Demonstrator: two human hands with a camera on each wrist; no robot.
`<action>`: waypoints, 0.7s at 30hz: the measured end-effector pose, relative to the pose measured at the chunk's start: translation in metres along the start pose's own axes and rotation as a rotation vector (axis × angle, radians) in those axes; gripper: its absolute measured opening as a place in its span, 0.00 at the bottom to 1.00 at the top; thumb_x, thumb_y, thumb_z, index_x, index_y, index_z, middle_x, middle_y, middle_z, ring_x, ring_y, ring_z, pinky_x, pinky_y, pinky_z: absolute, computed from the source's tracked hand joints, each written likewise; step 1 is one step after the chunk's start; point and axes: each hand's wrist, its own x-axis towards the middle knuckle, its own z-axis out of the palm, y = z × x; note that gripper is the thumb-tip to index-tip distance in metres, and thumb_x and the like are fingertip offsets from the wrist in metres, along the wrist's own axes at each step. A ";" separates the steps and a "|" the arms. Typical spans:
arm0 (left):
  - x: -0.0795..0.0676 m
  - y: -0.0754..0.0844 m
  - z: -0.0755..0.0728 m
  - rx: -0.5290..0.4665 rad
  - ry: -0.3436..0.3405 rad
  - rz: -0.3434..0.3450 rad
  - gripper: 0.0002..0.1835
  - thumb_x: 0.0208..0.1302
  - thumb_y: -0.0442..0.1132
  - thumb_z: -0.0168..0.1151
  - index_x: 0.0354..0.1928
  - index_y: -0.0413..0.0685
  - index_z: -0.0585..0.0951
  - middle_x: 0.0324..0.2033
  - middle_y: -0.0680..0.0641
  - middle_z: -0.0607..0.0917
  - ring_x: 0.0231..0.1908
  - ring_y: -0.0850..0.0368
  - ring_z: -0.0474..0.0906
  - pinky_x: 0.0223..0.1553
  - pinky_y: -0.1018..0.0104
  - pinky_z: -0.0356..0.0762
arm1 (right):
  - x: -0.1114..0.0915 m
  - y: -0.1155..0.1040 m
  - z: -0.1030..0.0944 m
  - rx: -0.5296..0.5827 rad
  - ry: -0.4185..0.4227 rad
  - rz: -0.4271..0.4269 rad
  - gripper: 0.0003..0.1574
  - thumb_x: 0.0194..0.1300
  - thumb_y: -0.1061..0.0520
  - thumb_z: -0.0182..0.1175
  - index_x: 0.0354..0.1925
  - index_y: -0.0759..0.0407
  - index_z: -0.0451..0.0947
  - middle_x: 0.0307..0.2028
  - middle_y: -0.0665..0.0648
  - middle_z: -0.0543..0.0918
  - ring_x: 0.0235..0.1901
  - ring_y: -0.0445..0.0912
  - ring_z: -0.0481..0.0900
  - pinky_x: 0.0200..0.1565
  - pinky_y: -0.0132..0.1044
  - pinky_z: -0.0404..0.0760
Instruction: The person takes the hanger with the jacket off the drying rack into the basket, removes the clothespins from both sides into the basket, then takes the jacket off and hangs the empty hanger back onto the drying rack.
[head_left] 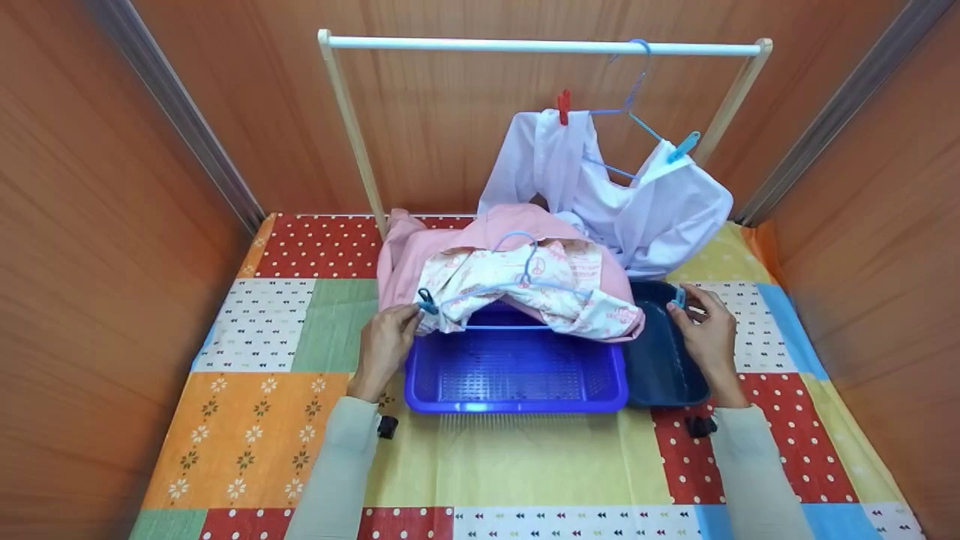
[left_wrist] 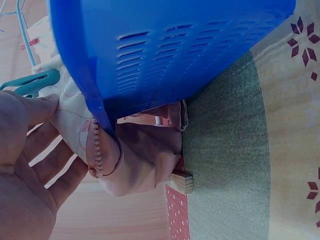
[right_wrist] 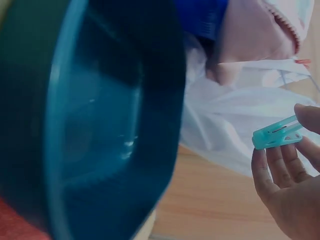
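Sleeved arms end in fingers pinching 2 clothespins.

Supporting surface covered by a patchwork-print cloth, panels in orange, red, green, yellow, blue and white; directly on it, a blue slotted basket at centre, a dark basin just beside, right; behind, a rack, wooden foot visible.
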 end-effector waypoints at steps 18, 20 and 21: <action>0.000 0.000 0.000 -0.009 0.000 0.000 0.05 0.65 0.37 0.64 0.35 0.48 0.88 0.26 0.49 0.87 0.28 0.52 0.83 0.31 0.51 0.79 | -0.008 0.032 0.008 -0.215 -0.217 0.099 0.25 0.61 0.62 0.67 0.57 0.65 0.78 0.48 0.68 0.83 0.48 0.58 0.83 0.39 0.15 0.73; 0.000 0.000 0.000 -0.007 0.002 0.004 0.05 0.65 0.37 0.64 0.34 0.48 0.88 0.26 0.49 0.87 0.28 0.52 0.82 0.30 0.51 0.78 | -0.009 0.033 0.008 -0.236 -0.246 0.109 0.25 0.61 0.62 0.66 0.57 0.65 0.78 0.48 0.69 0.83 0.47 0.59 0.83 0.39 0.17 0.73; 0.000 -0.001 0.000 -0.007 0.004 0.005 0.05 0.65 0.37 0.64 0.34 0.48 0.88 0.26 0.49 0.87 0.28 0.51 0.83 0.30 0.51 0.78 | -0.010 0.034 0.008 -0.242 -0.258 0.114 0.25 0.61 0.62 0.66 0.57 0.65 0.78 0.47 0.69 0.83 0.47 0.59 0.83 0.38 0.17 0.73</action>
